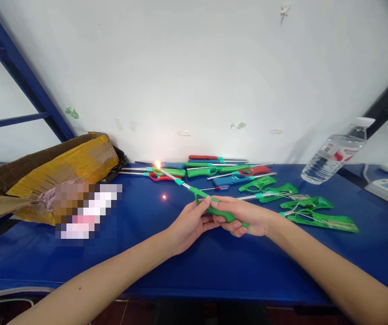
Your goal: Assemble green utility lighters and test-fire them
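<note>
Grip: left hand (189,223) and right hand (241,213) closed round green lighter (226,214) | over mid-desk (187,271), tip (164,172) toward 10 o'clock, flame (158,164) lit | advise: hold steady, fingers behind tip, flame clear of box (89,160) at 9 o'clock

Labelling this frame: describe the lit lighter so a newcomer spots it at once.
Start at the blue table below the white wall. Over its middle, in front of the lighters lying along the wall, find the green lighter held aloft, its metal tube slanting up to the left. Unlike its neighbours, it has a flame at its tip.
</note>
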Available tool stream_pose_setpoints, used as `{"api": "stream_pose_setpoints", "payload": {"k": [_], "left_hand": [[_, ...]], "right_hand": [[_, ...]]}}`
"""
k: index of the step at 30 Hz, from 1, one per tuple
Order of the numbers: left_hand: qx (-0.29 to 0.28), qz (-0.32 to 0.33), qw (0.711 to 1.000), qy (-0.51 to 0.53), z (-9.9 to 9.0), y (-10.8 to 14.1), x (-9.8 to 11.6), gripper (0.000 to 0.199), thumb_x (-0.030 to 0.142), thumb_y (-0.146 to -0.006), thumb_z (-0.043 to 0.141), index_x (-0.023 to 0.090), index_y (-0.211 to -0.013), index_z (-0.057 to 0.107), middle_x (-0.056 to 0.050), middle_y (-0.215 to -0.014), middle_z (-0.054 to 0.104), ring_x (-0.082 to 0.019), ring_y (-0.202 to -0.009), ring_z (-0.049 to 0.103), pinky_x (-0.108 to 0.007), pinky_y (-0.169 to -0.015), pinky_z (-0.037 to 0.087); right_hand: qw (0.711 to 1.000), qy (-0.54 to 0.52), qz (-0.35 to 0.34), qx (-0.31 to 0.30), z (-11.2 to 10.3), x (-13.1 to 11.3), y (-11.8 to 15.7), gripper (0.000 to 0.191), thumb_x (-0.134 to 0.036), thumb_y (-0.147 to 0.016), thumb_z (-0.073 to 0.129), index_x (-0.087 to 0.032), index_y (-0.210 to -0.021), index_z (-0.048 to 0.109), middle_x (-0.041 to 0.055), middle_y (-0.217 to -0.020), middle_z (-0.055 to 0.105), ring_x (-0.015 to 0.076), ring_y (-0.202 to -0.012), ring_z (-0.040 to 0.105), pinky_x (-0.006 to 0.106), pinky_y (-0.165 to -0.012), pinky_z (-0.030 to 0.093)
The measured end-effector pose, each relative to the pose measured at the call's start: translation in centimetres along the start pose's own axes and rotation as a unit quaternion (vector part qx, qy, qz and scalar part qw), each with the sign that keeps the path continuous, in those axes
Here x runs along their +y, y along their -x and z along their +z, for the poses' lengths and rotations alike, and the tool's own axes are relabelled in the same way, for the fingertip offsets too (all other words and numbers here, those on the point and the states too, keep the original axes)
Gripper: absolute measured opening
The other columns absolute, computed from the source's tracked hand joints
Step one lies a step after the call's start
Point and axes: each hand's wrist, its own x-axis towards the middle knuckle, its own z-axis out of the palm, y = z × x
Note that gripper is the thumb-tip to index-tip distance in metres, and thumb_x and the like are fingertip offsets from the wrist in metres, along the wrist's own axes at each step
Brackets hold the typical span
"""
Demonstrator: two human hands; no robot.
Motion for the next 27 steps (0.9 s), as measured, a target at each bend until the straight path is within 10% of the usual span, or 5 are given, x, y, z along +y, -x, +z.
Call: {"api": "stream_pose_setpoints", "payload": {"k": [27], "left_hand": [[-0.016,0.097,0.992,-0.078,-0.33,-0.38,0.20,0.042,0.044,-0.078,0.078,0.016,-0.104,0.060,-0.006,-0.088,0.072,-0.022,-0.083,0.072,-0.037,-0.083,0.055]], "right_hand": [[0.997,0.012,-0.069,0.015,0.08,0.23,0.04,0.031,-0.055,-0.094,0.050,-0.024,-0.095,0.049,-0.0074,-0.059,0.049,0.0027,-0.034,0.027,0.012,-0.030,0.024]]}}
